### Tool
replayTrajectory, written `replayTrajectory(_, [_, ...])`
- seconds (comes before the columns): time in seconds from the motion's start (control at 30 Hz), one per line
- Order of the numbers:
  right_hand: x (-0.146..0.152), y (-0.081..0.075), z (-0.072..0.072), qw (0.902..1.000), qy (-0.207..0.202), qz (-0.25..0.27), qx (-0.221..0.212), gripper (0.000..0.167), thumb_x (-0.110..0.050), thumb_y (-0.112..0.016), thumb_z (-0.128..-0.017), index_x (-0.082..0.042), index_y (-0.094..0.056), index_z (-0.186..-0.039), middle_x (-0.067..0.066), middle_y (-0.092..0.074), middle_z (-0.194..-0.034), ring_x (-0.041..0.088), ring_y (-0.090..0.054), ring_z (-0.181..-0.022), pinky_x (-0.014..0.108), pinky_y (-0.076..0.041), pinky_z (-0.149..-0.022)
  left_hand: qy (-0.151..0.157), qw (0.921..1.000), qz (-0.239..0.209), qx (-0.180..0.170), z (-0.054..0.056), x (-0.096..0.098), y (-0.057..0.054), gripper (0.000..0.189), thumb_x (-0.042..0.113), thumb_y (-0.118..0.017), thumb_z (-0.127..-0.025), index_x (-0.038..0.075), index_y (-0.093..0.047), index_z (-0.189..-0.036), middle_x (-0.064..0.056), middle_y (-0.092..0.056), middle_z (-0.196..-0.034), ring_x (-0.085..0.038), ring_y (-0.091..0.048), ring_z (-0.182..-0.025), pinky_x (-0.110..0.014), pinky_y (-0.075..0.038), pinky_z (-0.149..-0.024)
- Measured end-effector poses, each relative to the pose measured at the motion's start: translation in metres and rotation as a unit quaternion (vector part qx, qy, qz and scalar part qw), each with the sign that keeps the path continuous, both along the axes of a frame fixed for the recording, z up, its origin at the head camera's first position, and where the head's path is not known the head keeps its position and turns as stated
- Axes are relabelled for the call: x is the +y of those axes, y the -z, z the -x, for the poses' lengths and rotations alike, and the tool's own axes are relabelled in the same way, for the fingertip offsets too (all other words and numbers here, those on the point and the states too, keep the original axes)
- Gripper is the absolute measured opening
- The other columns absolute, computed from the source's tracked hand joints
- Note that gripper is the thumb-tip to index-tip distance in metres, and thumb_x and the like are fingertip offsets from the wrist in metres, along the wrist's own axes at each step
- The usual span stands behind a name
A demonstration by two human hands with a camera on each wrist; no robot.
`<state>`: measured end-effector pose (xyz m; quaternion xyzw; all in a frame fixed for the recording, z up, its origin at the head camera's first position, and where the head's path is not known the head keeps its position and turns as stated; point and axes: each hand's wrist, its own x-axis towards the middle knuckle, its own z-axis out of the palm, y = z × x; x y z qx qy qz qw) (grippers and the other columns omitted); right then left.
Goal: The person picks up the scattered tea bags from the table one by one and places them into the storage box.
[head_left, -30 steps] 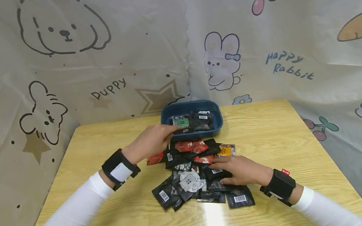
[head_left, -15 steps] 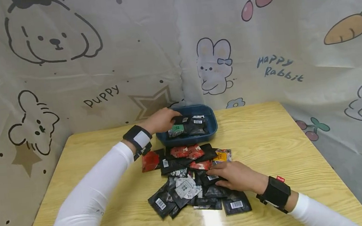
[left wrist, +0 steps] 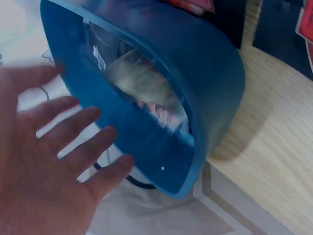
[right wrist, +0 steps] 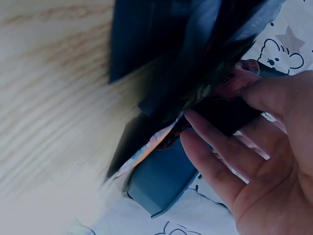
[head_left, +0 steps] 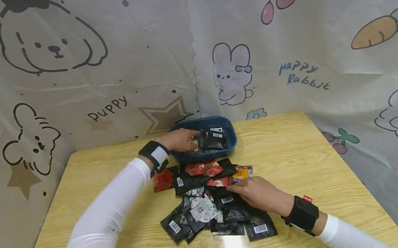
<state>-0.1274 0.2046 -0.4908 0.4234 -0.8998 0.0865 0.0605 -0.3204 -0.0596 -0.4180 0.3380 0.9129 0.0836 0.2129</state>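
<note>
My left hand [head_left: 180, 139] hangs over the left side of a blue plastic basin [head_left: 233, 142]. In the left wrist view its fingers are spread, holding nothing, and a blurred pale packet [left wrist: 142, 81] lies inside the basin. A black packet with a barcode label [head_left: 215, 139] is in the basin too. My right hand [head_left: 261, 194] is at the right side of a pile of flat packets, fingertips right at a black barcoded packet [head_left: 225, 199]. The right wrist view has its fingers [right wrist: 210, 166] fairly straight, with thumb and fingertips apart.
Red packets [head_left: 203, 168] and an orange-labelled one [head_left: 241, 173] lie between pile and basin. A white-labelled packet [head_left: 201, 209] and several black ones form the front. The wooden table [head_left: 277, 144] meets a patterned cloth backdrop [head_left: 161, 43] behind the basin.
My left hand has moved from the basin's front rim over its left side, letting go of a black packet. My right fingers have shifted slightly, uncovering more of the black barcoded packet. The view has turned slightly.
</note>
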Motion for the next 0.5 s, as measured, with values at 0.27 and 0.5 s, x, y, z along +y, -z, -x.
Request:
replayTrajectory(0.27, [0.009, -0.027, -0.007, 0.9999, 0.007, 0.011, 0.004, 0.037, 0.001, -0.063, -0.09, -0.013, -0.066, -0.124, 0.002, -0.072, -0.104, 0.017, -0.068, -0.084, 0.034, -0.057, -0.07, 0.04, 0.9983, -0.034, 0.024, -0.031, -0.023, 0.001, 0.072, 0.039, -0.063, -0.094, 0.014, -0.031, -0.154, -0.011, -0.029, -0.157, -0.031, -0.024, -0.144, -0.049, -0.024, -0.115])
replayTrajectory(0.5, [0.02, -0.07, -0.004, 0.999, 0.014, 0.042, 0.003, 0.035, -0.002, -0.065, -0.091, -0.012, -0.066, -0.125, 0.005, -0.072, -0.105, 0.018, -0.069, -0.088, 0.034, -0.057, -0.071, 0.085, 0.9927, -0.084, 0.011, -0.089, -0.049, 0.01, 0.068, 0.035, -0.063, -0.095, 0.013, -0.035, -0.152, -0.01, -0.027, -0.158, -0.031, -0.021, -0.146, -0.052, -0.027, -0.113])
